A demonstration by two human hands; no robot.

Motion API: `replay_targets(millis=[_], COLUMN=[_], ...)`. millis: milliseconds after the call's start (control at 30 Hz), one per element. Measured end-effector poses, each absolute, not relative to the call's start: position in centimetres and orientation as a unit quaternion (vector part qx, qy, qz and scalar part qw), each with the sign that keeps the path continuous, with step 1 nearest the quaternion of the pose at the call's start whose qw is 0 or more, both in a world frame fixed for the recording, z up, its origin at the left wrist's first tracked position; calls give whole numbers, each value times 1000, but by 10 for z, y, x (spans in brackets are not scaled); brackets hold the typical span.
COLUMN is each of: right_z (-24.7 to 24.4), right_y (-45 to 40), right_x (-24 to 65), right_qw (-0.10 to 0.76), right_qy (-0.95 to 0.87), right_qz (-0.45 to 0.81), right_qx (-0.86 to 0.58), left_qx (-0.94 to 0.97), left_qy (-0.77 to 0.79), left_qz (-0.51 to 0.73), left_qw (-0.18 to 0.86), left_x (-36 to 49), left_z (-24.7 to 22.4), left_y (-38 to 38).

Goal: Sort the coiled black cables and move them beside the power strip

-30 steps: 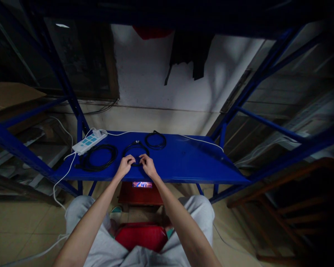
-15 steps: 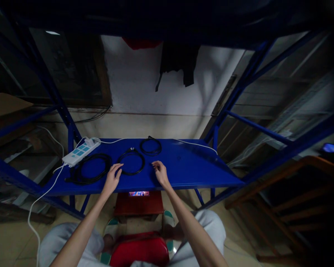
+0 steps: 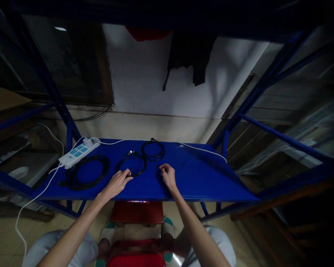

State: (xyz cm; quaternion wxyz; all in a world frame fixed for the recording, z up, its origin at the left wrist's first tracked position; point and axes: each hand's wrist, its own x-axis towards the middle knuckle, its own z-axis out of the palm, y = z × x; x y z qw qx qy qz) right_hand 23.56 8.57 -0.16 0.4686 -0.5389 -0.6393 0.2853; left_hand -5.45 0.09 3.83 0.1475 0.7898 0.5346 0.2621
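On the blue shelf (image 3: 200,178), left to right: a white power strip (image 3: 78,151), a large black cable coil (image 3: 87,172), a middle cable coil (image 3: 132,165) and a small far coil (image 3: 153,150). Both hands, pinching the middle coil together a second ago, have parted. The left hand (image 3: 115,184) now rests loose fingers (image 3: 127,173) on its near rim, gripping nothing, while the right hand (image 3: 168,177) has drawn clear to bare shelf, fingers slightly curled and empty.

Three cable coils (image 3: 132,165) on shelf (image 3: 200,178), power strip (image 3: 78,151) far left
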Motion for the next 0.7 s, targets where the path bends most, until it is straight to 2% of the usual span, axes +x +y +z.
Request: replay_targets(millis=[100,200,367,600,700], right_z=[-5,-8,-10,-13,-10], right_y=[90,94,95,96,95], right_x=[240,239,239,240,239], right_qw=[463,461,453,447,449], right_qy=[-636,-635,-637,-645,-641], right_qz=[293,284,280,278,278], right_qx=[-543,-551,-558,-554,-557], left_qx=[803,814,819,750,726], left_qy=[533,532,519,589,618], left_qz=[238,232,243,275,273], left_qw=[119,27,-24,-122,-129], left_x=[-50,-47,-62,-128,-151], left_z=[56,74,94,75,58], left_y=[8,16,11,-29,-40])
